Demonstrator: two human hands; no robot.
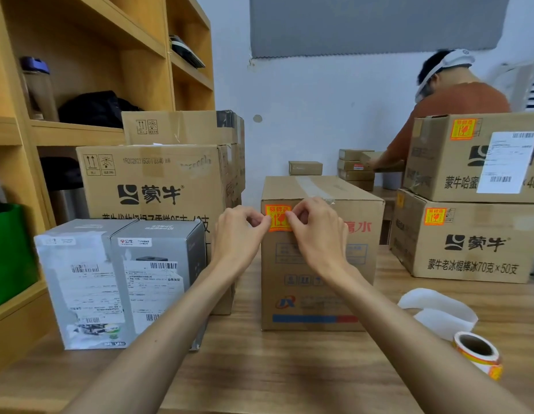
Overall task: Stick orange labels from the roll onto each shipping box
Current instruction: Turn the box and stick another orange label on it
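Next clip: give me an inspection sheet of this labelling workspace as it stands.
Surface: wooden table, boxes standing on it.
Job's things: orange label at the upper left of the middle box front; label roll lying at right; upper right box and lower right box each carry an orange label; large left box and grey boxes show none.
Clutter: white backing strip beside the roll.
Hands: left hand and right hand pinch the label's edges with curled fingers.
Cables: nothing seen.
Surroundings: wooden shelf at left; another person behind, at small boxes.
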